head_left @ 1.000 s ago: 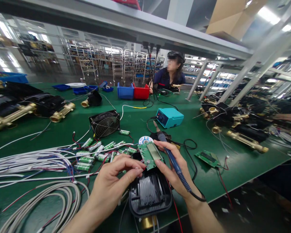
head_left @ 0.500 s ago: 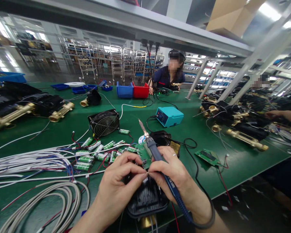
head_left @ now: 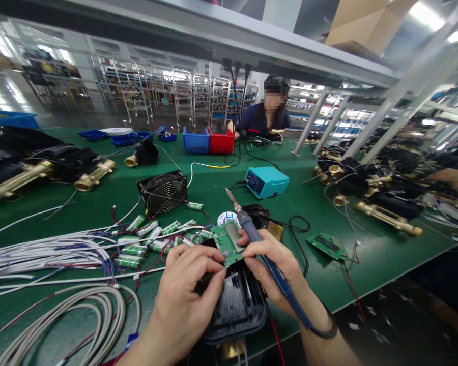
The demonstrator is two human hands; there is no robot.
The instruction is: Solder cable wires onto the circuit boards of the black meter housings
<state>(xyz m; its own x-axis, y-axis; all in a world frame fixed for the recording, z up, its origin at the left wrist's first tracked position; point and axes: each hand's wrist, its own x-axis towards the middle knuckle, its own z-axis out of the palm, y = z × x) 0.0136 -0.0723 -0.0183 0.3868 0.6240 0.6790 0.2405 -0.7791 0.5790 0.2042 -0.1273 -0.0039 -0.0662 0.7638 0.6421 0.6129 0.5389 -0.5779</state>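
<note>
My right hand (head_left: 275, 264) is closed around a blue-handled soldering iron (head_left: 252, 231), its tip pointing up and away from me. Its thumb and fingertips also meet the right edge of a green circuit board (head_left: 222, 239). My left hand (head_left: 191, 284) has its thumb and fingers closed at the board's near left corner; any small wire between them is hidden. Below the board lies an open black housing (head_left: 234, 302) with a brass fitting (head_left: 232, 351) at its near end. A solder spool (head_left: 228, 218) with a white label sits just behind the board.
Green-wrapped batteries (head_left: 132, 249) and bundled white cables (head_left: 53, 259) lie left. Behind are a black fan (head_left: 164, 193) and a teal soldering station (head_left: 267, 182). Another circuit board (head_left: 328, 247) and brass-fitted assemblies (head_left: 389, 216) lie right. A co-worker (head_left: 267, 114) sits opposite.
My hands have drawn apart from a shared pinch at the board's near edge. The right hand and soldering iron have shifted slightly right, and more of the board shows.
</note>
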